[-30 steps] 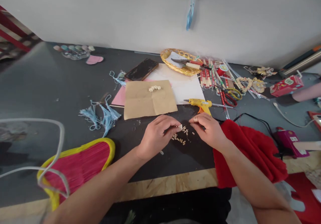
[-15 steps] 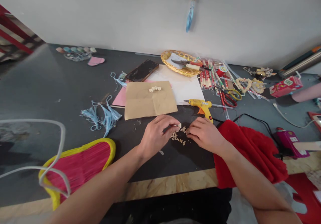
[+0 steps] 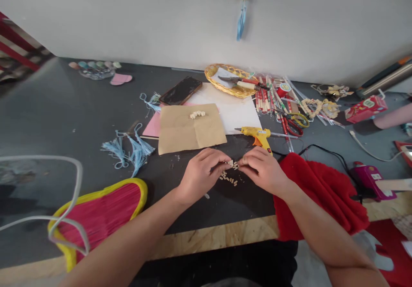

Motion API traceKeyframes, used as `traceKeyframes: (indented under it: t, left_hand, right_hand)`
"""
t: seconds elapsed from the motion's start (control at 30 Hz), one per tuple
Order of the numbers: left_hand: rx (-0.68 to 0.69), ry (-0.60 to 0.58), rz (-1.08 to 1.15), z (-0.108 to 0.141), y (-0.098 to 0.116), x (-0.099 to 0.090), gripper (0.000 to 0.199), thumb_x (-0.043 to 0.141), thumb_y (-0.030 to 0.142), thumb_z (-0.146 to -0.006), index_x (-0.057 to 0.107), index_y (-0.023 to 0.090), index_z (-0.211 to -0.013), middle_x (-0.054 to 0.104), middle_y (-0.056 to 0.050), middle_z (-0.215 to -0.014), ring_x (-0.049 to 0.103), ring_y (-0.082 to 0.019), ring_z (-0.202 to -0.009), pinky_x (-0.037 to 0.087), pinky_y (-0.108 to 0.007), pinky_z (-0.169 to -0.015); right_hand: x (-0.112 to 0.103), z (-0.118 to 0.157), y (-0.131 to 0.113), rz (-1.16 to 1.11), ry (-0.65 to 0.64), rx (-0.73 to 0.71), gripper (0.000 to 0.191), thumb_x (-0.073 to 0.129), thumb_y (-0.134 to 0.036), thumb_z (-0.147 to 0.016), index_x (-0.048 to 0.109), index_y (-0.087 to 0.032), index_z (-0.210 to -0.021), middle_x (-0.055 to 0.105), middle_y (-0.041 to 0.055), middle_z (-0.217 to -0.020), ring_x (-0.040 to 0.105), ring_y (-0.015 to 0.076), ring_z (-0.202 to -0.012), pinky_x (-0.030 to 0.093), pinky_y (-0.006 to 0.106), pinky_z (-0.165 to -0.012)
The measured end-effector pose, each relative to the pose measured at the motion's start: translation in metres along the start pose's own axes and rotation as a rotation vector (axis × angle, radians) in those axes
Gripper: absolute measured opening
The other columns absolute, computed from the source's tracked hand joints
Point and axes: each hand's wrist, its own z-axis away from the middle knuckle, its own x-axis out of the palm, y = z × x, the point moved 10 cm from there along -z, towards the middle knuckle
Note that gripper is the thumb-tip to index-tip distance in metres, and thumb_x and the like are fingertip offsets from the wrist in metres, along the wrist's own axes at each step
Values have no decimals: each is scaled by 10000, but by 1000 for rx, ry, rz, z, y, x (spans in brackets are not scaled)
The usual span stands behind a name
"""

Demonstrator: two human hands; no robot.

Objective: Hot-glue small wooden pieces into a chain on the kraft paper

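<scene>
Step in hand, as we judge it: fingertip work on tiny pieces, mid-frame. We see the left hand (image 3: 203,170) pinched on a small pale piece (image 3: 231,163), thumb and forefinger closed on it. Right hand (image 3: 262,169) is just beside it, thumb and forefinger drawn close; we can't tell if anything sits between them. Loose pale bits (image 3: 230,181) lie on the dark desk (image 3: 222,207) below the fingertips, lower centre. Yellow glue gun (image 3: 256,137) lies just above the right hand. Next move, we'd say, calls for a light, exact pinch and good alignment.
</scene>
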Motion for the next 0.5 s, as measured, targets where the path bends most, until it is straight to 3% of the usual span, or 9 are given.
traceKeyframes:
  t: [0.07,0.13,0.27,0.5]
  left_hand:
    - [38,-15,-20,0,5,2,34,628,151,-860,652,175,-855,709,-25,-795,656,-144,-766,539,-276,-726]
    - [71,-23,-35,0,10,4,58,609,144,-870,651,180,-855,713,-19,-790,651,-140,-750,535,-273,-716]
    - [108,-13,-54,2,14,5,59,599,144,-875,647,174,-858,717,-22,-794,649,-142,-727,531,-277,-702]
    - [100,-25,-54,5,12,8,53,597,149,-875,641,174,-858,717,-22,-806,652,-145,-740,530,-284,-717]
  right_hand:
    - [-16,0,-3,-99,155,9,45,609,-207,-897,652,-193,-899,669,41,-834,603,166,-814,513,333,-788]
    - [-22,1,-9,-142,223,-13,43,619,-189,-889,650,-206,-913,661,37,-830,612,162,-802,526,326,-764]
    - [-19,0,-20,-145,231,-76,62,622,-172,-884,649,-205,-929,661,42,-817,616,162,-777,536,327,-727]
    - [-15,2,-17,-163,229,-69,89,630,-153,-875,634,-201,-951,675,46,-834,627,159,-794,544,314,-729]
